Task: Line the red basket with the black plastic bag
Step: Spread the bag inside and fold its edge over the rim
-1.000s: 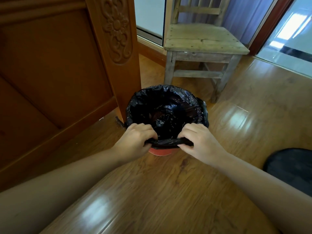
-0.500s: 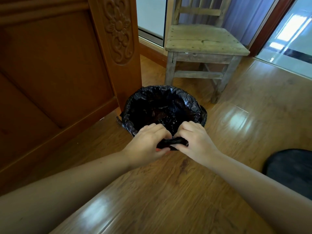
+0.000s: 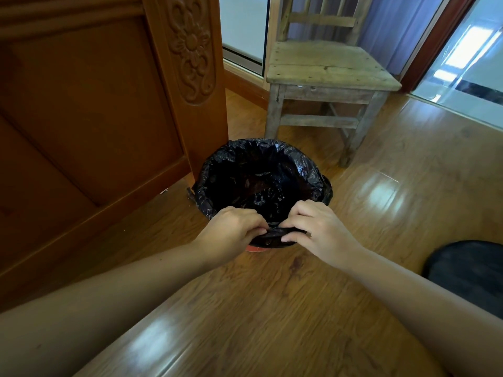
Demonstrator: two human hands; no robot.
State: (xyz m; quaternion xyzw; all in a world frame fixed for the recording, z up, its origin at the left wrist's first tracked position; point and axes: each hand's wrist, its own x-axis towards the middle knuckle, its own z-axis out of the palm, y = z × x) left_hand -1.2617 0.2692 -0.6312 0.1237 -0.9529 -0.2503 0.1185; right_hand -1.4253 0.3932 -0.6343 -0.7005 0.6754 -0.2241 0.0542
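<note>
The black plastic bag [image 3: 258, 175] sits inside the red basket [image 3: 255, 249] on the wooden floor, its edge folded over the rim all round. Only a small strip of the basket's red wall shows below the bag at the near side. My left hand [image 3: 234, 231] and my right hand [image 3: 318, 229] are at the near rim, close together, each pinching a bunched fold of the bag's edge between fingers and thumb.
A carved wooden panel [image 3: 109, 104] stands close on the basket's left. A worn wooden chair [image 3: 326, 69] stands just behind it. A dark round object [image 3: 468, 270] lies on the floor at the right edge. Glass doors are at the back right.
My hands have slid towards each other along the near rim, gathering the bag's edge into a tight bunch between them. The basket has stayed in place.
</note>
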